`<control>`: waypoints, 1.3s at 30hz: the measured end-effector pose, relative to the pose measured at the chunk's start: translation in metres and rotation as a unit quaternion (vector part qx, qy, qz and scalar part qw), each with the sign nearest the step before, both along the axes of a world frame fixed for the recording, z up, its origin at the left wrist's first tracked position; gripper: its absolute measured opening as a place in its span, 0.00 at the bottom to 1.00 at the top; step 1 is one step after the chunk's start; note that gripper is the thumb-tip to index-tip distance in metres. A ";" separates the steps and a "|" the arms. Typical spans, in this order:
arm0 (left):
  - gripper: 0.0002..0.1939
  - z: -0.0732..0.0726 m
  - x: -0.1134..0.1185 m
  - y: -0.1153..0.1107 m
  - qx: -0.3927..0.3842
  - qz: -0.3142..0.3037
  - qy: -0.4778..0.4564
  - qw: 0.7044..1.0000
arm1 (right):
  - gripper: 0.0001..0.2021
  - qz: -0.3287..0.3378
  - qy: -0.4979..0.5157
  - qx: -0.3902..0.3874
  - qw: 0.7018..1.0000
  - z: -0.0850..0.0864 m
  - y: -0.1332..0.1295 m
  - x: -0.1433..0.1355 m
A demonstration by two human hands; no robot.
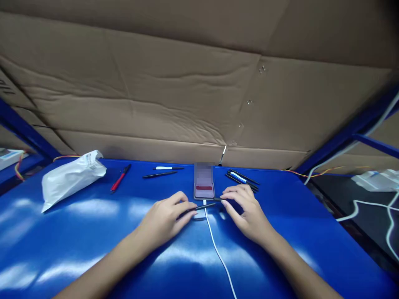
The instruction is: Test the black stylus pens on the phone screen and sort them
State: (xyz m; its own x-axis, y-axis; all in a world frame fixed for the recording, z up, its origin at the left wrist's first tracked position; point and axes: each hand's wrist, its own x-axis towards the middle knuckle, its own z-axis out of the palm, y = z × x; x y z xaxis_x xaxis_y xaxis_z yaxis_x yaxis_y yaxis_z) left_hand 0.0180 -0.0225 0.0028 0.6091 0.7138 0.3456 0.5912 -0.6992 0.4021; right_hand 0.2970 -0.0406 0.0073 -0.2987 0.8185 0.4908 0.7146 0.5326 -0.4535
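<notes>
My left hand (170, 214) is closed, thumb and fingers pinching a slim black pen (205, 206) that points right, across the white cable. Opposite it, my right hand (245, 209) pinches a short, thin black piece (217, 199) between thumb and fingertips; its exact kind is too small to make out. The two black items are close together but look apart. Just beyond them a phone (204, 193) with a lit, partly blurred screen lies at the table's middle. A small pale item (200, 214) shows partly under the left hand's pen.
Several black pens and a white-and-blue one (237, 177) lie right of the phone. To its left are a black pen (160, 175), a white-and-black pen (163, 168), a red pen (120, 180) and a white plastic bag (73, 176). A white cable (218, 253) crosses the blue table (93, 241). Cardboard (156, 91) stands behind.
</notes>
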 end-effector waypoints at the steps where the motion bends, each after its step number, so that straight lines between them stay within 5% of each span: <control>1: 0.14 0.000 -0.001 0.002 0.012 0.016 0.002 1.000 | 0.06 0.000 0.001 0.005 1.000 0.000 0.000 0.001; 14: 0.14 -0.001 -0.003 0.005 0.055 0.056 0.032 0.996 | 0.07 0.015 -0.035 -0.001 0.999 0.001 -0.003 0.001; 27: 0.13 -0.002 0.004 -0.002 0.063 0.007 0.048 0.997 | 0.08 0.080 0.010 -0.028 0.996 -0.005 -0.013 -0.019; 31: 0.13 0.002 0.000 0.003 0.060 0.055 0.044 0.996 | 0.10 0.023 0.021 0.029 0.999 -0.004 -0.018 -0.027; 39: 0.12 -0.001 -0.005 0.009 0.050 0.088 0.048 0.994 | 0.18 0.088 -0.198 0.016 0.976 -0.016 -0.028 -0.060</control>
State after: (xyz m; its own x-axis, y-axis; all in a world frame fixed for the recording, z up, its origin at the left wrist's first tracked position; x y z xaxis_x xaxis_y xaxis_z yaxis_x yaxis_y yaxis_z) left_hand 0.0128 -0.0130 0.0016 0.5116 0.7771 0.3664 0.7397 -0.6154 0.2723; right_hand 0.2370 -0.0684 -0.0088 -0.6047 0.7240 0.3320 0.7270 0.6719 -0.1412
